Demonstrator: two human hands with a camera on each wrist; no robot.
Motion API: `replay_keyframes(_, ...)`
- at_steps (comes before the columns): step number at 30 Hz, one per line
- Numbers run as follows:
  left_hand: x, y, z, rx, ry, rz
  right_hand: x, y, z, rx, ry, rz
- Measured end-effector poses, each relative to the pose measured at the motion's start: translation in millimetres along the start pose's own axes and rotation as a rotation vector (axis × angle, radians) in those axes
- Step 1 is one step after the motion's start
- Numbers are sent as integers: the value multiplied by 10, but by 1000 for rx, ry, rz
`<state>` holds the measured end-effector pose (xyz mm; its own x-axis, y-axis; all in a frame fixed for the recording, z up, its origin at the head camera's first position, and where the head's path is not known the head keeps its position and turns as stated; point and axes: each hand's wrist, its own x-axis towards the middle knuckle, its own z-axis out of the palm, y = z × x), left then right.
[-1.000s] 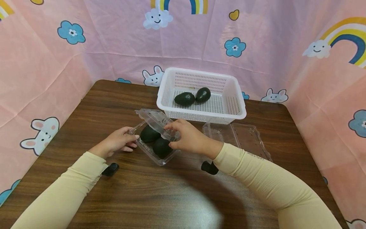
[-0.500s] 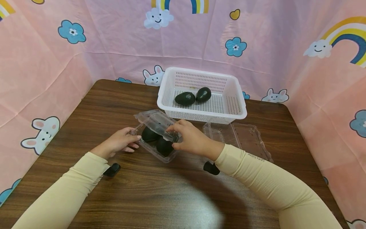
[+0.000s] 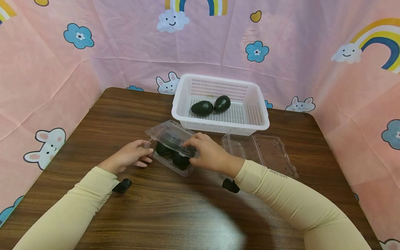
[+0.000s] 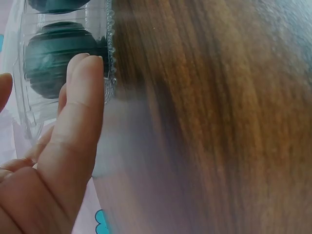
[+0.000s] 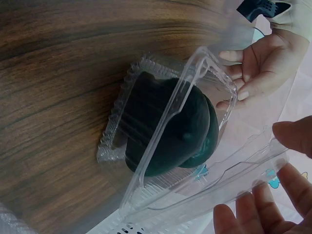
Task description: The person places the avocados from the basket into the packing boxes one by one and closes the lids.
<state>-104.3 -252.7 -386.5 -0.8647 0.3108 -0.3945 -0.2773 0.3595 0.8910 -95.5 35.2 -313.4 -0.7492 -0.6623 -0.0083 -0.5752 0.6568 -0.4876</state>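
Note:
A clear plastic clamshell box (image 3: pixel 170 163) stands on the table with two dark green avocados (image 3: pixel 181 160) inside. Its lid (image 3: pixel 170 133) is tilted low over them, part-way down. My right hand (image 3: pixel 212 152) pinches the lid's edge between thumb and fingertips; in the right wrist view the fingers (image 5: pixel 263 200) lie along that edge. At the box's left corner my left hand (image 3: pixel 129 156) rests with its fingers fairly straight, touching the side. The left wrist view shows one extended finger (image 4: pixel 80 107) against the wall, with an avocado (image 4: pixel 61 58) behind the plastic.
A white perforated basket (image 3: pixel 218 125) with two avocados (image 3: pixel 202 108) stands at the back of the wooden table (image 3: pixel 150 215). Another clear clamshell box (image 3: pixel 275 152) lies spread wide at the right, partly behind the right forearm. Printed cloth surrounds the table.
The lid has come down lower over the avocados, with my right hand moving along with it. The box has shifted very slightly away and right. My left hand has barely moved.

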Motion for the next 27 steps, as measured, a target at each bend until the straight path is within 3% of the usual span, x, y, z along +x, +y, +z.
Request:
replay_keyframes(14,-33,-6,-59,-28,-31,-19,-38,33,129,-78,50,-32)
replay_keyframes(27,-57,2,-64,-33,-48,0,-75,52,225,-101,36,-48)
